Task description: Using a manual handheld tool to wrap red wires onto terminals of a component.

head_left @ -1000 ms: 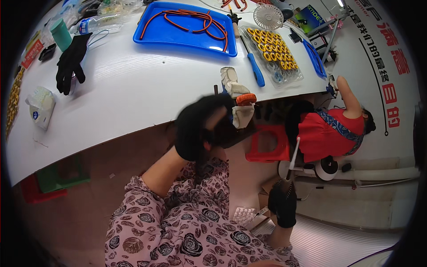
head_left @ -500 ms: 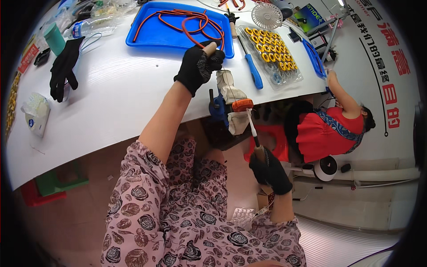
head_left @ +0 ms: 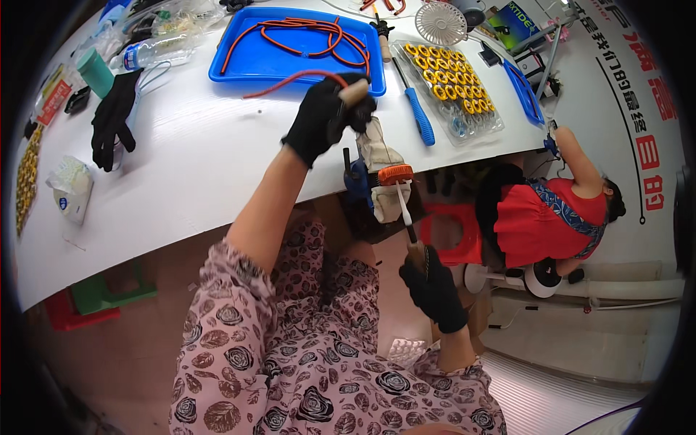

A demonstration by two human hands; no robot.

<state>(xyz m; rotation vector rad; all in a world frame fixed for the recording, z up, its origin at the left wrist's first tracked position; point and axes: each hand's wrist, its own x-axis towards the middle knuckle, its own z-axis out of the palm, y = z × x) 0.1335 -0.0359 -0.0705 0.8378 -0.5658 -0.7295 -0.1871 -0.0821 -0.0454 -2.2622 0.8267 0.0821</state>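
One white table (head_left: 174, 188), its front edge before my lap. One blue tray (head_left: 268, 65) on it, with loose orange wires inside. One clear pack (head_left: 482, 133) of yellow rings (head_left: 446, 76), right of the tray. One blue vise (head_left: 355, 181) at the table's edge, padded with pale cloth. One blue-handled screwdriver (head_left: 419, 116), lying between tray and pack. Two hands, mine, both black-gloved: left hand (head_left: 330, 112) raised near the vise, thumb and fingers pinched together; right hand (head_left: 436, 290) below it, fingers curled round a tool (head_left: 404, 206) (pale shaft, brown handle). One orange coil (head_left: 395, 174), set at the vise, tool tip at its near side (touching or not, I cannot tell). One reddish wire (head_left: 297, 77), pinched in my left fingers, its free end pointing left.
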